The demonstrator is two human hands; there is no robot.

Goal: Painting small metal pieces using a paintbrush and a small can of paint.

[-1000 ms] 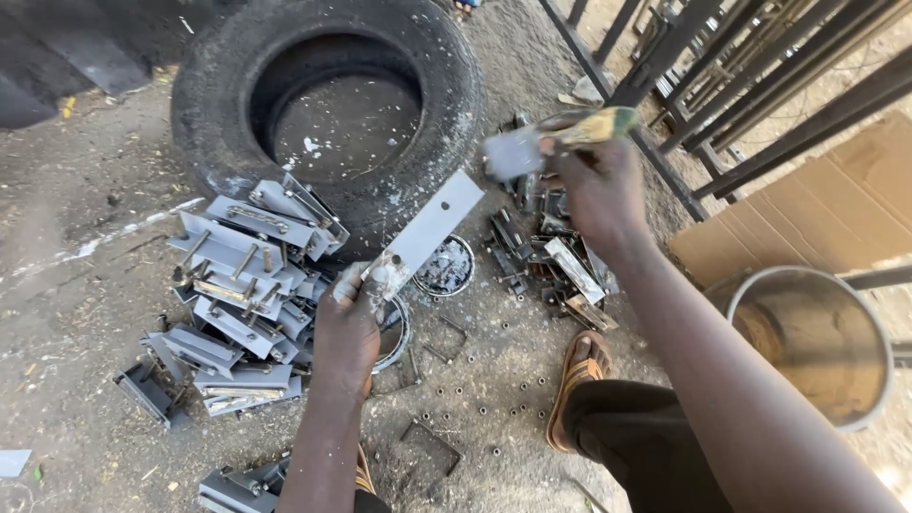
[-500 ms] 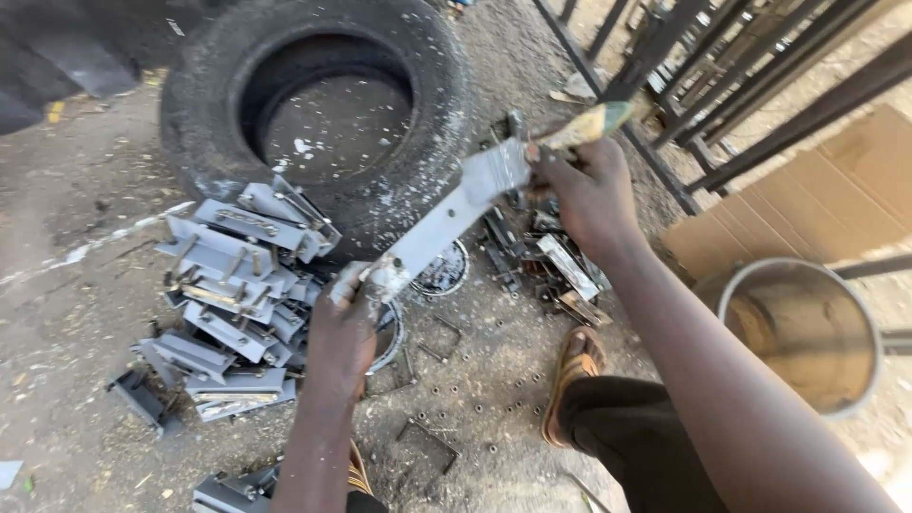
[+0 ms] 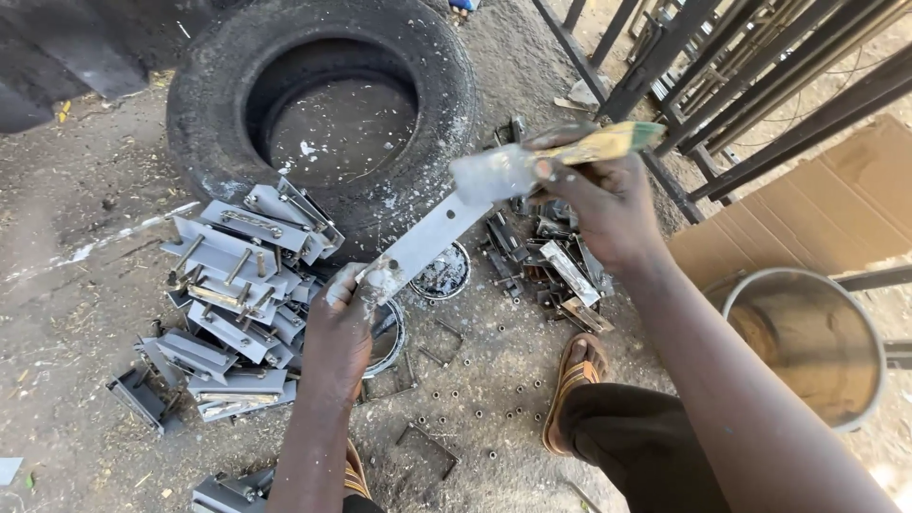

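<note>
Just in front of the worn black tyre (image 3: 323, 123), the left hand (image 3: 337, 332) is closed round the lower end of a flat grey metal strip (image 3: 427, 239), smooth and wet with pale paint, slanting up and away from the tyre's near wall. The right hand (image 3: 598, 204) grips a paintbrush (image 3: 560, 157), its yellowish handle pointing away from the tyre and its bristles pressed on the strip's upper end. A heap of painted grey brackets (image 3: 233, 285), too tangled to count, leans against the tyre. One flat brown cardboard sheet (image 3: 807, 218) lies well beyond, beside one round metal tub (image 3: 807, 342).
</note>
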